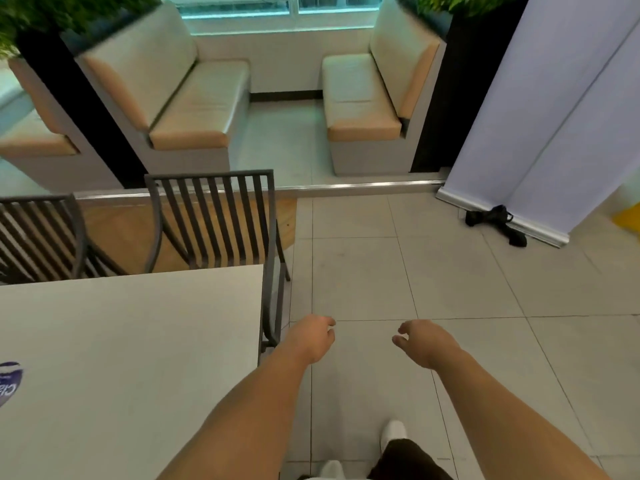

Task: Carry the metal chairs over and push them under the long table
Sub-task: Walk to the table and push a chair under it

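Two metal chairs [211,220] [41,237] sit tucked at the counter's [131,341] far side; my left grip [311,337] and right grip [424,341] hang loosely curled, empty, beside its end.

two cushioned booth benches [194,98] face each other; black strap [495,220] beside white banner [554,133].

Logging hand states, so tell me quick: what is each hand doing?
Left hand: open, loosely curled, holding nothing.
Right hand: open, loosely curled, holding nothing.
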Action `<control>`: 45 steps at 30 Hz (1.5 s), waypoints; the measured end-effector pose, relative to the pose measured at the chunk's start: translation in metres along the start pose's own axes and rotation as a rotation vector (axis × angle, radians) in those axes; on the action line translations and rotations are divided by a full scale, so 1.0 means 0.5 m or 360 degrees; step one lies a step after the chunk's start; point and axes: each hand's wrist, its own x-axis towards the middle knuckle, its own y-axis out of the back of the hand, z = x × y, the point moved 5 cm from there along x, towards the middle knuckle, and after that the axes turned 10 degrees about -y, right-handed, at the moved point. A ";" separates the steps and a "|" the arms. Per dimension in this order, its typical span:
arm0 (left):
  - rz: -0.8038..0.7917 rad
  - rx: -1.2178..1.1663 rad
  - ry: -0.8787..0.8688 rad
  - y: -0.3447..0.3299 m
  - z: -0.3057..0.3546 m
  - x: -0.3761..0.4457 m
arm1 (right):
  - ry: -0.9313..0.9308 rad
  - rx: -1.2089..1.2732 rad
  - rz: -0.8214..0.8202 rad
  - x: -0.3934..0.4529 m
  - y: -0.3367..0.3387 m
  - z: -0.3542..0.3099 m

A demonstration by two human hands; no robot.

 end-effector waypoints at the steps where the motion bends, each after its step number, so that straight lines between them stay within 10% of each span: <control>1: -0.0004 -0.0010 0.0006 0.014 0.001 0.032 | 0.0019 -0.0013 0.0001 0.036 0.025 -0.005; 24: 0.0352 -0.0253 0.0525 0.470 -0.053 0.712 | 0.0656 -0.0442 0.0025 0.788 0.616 -0.331; 45: 0.0659 -0.0602 0.0866 0.963 -0.598 1.046 | 0.1170 -0.0758 0.0097 1.211 0.929 -1.145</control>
